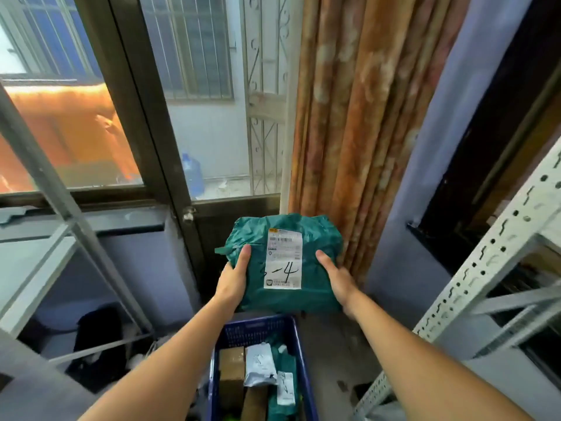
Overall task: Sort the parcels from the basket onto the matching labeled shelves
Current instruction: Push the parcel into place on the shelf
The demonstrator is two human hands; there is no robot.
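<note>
I hold a green plastic parcel [315, 238] up in front of me, above the basket. Its white shipping label [283, 259] faces me, with "-4" handwritten in black. My left hand [233, 278] grips the parcel's left edge, thumb on top. My right hand [335, 276] grips its right edge, thumb on top as well. Below, the blue plastic basket [299, 347] stands on the floor with several parcels inside: a brown box [232, 364], a grey bag [259, 364] and another green parcel [285, 387] with a label.
A white perforated metal shelf frame [485, 268] rises at the right. Another grey shelf frame [60, 214] stands at the left, with a dark bag [100, 338] on the floor under it. Ahead are a glass door and a patterned curtain [358, 117].
</note>
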